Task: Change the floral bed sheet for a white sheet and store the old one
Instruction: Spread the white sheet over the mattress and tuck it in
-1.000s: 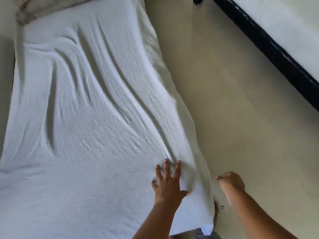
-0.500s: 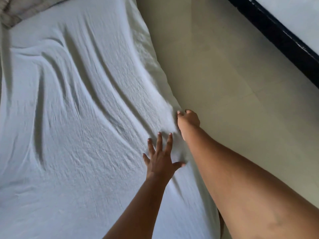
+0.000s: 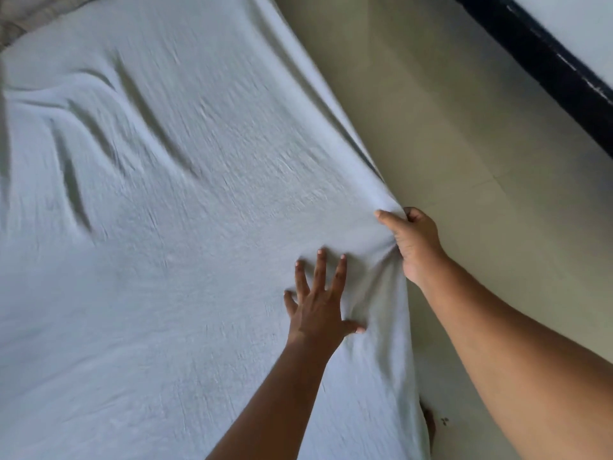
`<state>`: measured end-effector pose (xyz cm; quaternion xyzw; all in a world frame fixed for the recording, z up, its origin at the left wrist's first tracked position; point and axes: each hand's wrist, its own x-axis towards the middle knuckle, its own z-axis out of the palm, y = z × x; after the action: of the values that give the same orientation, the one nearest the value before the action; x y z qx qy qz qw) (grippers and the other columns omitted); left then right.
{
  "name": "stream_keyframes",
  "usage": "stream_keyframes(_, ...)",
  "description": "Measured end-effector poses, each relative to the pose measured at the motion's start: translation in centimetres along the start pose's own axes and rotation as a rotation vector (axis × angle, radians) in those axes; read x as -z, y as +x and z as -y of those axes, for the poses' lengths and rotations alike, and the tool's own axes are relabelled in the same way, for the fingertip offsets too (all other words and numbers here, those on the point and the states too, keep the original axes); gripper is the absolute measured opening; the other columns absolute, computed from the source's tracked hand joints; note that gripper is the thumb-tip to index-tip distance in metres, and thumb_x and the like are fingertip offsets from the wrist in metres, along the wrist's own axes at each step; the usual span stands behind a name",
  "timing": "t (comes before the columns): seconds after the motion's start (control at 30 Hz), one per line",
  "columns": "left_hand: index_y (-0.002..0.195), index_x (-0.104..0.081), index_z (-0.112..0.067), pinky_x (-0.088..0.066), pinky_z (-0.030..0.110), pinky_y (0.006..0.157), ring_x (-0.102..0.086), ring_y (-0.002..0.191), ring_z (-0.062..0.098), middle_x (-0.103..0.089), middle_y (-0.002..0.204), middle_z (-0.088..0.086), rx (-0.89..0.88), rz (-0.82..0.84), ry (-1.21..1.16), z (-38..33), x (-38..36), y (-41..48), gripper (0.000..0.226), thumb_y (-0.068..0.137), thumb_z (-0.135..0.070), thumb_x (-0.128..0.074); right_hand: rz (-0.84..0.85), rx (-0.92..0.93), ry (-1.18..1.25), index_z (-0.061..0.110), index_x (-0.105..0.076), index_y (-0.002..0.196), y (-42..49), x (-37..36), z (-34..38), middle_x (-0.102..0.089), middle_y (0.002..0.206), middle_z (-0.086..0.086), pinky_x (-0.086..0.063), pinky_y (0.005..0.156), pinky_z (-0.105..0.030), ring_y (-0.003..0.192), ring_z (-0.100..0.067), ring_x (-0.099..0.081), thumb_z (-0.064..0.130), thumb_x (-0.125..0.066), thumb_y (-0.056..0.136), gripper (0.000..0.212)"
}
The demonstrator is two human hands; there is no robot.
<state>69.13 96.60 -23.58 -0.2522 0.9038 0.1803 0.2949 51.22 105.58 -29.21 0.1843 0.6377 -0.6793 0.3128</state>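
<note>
Right grip point(image 3: 414, 244) pinches the edge of the white sheet point(image 3: 166, 227); left grip point(image 3: 318, 307) lies spread flat on it just beside.

A strip of tiled floor point(image 3: 447, 161) lies open between the bed's white sheet point(image 3: 166, 227) and a black frame point(image 3: 544, 71) at upper right. On the bed's near edge, the left hand point(image 3: 318, 303) presses flat and the right hand point(image 3: 414, 244) grips the sheet, blocking that stretch.

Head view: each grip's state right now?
Left grip: open, fingers spread, pressing flat on the wrinkled white fabric bed sheet.
Right grip: closed, pinching that sheet's edge.
</note>
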Motion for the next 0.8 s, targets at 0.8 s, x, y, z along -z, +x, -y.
stream_keyframes(0.8,0.155,0.019,-0.036,-0.012,0.068,0.118,0.031,0.148,0.028,0.033,0.161,-0.009,-0.130,-0.013,0.083,1.1,-1.2,-0.2,0.111,0.085,-0.063,-0.062,-0.120,0.425,-0.963,0.014,-0.062,0.124,-2.6,-2.8,-0.6,-0.057,0.127,-0.015,-0.045,0.099,-0.041,0.116,-0.038,-0.057,0.021,-0.073,0.087,0.039)
